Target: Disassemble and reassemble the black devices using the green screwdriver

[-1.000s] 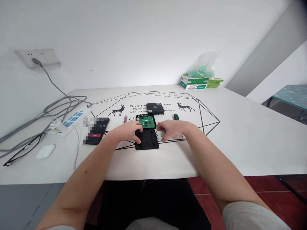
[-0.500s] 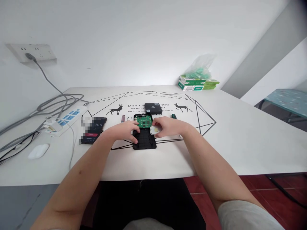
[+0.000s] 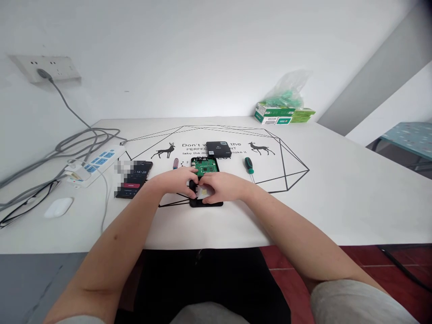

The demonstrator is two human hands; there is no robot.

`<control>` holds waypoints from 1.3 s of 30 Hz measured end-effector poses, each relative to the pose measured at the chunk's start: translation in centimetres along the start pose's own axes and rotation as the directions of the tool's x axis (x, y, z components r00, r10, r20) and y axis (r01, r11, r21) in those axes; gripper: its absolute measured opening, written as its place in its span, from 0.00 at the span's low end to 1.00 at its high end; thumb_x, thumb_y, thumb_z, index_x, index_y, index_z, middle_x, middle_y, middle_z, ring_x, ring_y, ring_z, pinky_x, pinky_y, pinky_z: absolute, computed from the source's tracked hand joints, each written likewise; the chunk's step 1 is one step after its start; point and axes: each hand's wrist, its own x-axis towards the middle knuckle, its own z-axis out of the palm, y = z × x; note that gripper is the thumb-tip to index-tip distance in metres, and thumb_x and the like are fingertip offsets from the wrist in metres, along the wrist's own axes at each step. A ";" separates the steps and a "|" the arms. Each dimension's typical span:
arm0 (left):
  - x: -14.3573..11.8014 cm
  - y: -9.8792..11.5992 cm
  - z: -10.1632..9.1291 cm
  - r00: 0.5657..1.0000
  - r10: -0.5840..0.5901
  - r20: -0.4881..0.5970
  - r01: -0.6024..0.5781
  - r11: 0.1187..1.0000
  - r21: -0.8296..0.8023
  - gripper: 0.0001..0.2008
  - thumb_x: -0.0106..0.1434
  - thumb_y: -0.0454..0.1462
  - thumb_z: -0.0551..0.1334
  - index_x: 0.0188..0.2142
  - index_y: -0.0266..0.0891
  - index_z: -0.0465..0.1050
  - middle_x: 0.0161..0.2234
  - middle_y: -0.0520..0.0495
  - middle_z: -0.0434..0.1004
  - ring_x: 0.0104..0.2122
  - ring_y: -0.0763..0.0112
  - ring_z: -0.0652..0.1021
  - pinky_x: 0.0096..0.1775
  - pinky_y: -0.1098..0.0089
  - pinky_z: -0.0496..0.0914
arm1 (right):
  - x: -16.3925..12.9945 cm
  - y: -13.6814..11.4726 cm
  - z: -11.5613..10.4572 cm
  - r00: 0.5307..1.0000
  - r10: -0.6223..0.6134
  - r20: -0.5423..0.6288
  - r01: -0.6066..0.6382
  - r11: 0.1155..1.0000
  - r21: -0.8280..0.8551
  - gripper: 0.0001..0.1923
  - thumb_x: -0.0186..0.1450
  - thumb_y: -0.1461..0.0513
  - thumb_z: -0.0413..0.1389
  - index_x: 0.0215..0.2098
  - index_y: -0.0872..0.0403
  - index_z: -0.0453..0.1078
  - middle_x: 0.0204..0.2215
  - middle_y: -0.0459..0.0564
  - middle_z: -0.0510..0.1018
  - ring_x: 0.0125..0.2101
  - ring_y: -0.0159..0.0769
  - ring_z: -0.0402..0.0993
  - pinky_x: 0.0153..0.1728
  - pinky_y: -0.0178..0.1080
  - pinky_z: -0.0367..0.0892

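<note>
Moved: right hand (image 3: 221, 186) w/ small pale pad (image 3: 204, 192) pinched, now over open black case (image 3: 206, 202) at centre; left hand (image 3: 180, 181) grips case's left edge; green board (image 3: 206, 167) exposed, pad not yet seated, screwdriver (image 3: 249, 165) idle right.

Black case shell (image 3: 205, 203) mostly hidden under hands; phone (image 3: 133, 179) screen partly blurred.

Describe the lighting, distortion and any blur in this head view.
Head view: soft, even light with faint shadows under the hands; the white table edges bow from wide-angle distortion; a pixelated patch hides part of the phone; the small pale piece under the right hand is too small to resolve.
</note>
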 end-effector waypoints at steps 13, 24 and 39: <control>0.2 -0.1 0.2 0.999 0.026 -0.033 -0.026 1.000 -0.003 0.14 0.61 0.48 0.74 0.42 0.44 0.83 0.64 0.41 0.77 0.71 0.40 0.69 0.63 0.55 0.70 | 0.2 0.8 0.4 0.998 -0.057 -0.028 0.058 0.997 0.049 0.17 0.63 0.53 0.72 0.42 0.55 0.78 0.37 0.50 0.78 0.37 0.40 0.72 0.36 0.39 0.63; 0.6 -3.2 -0.1 0.948 0.007 -0.319 -0.028 0.998 -0.063 0.14 0.71 0.47 0.64 0.48 0.45 0.83 0.56 0.44 0.84 0.56 0.52 0.81 0.56 0.58 0.74 | 0.1 0.8 0.6 0.998 -0.059 -0.014 0.059 0.998 -0.015 0.19 0.66 0.53 0.71 0.47 0.58 0.79 0.44 0.54 0.79 0.40 0.42 0.75 0.40 0.41 0.67; 3.2 -5.6 2.6 0.767 -0.235 -0.597 0.451 0.860 0.240 0.17 0.73 0.34 0.60 0.54 0.42 0.86 0.64 0.36 0.77 0.66 0.42 0.69 0.62 0.46 0.69 | -0.7 6.4 -1.9 0.763 0.422 -0.489 -0.454 0.889 0.057 0.19 0.75 0.52 0.59 0.57 0.55 0.77 0.57 0.62 0.79 0.59 0.54 0.78 0.61 0.53 0.73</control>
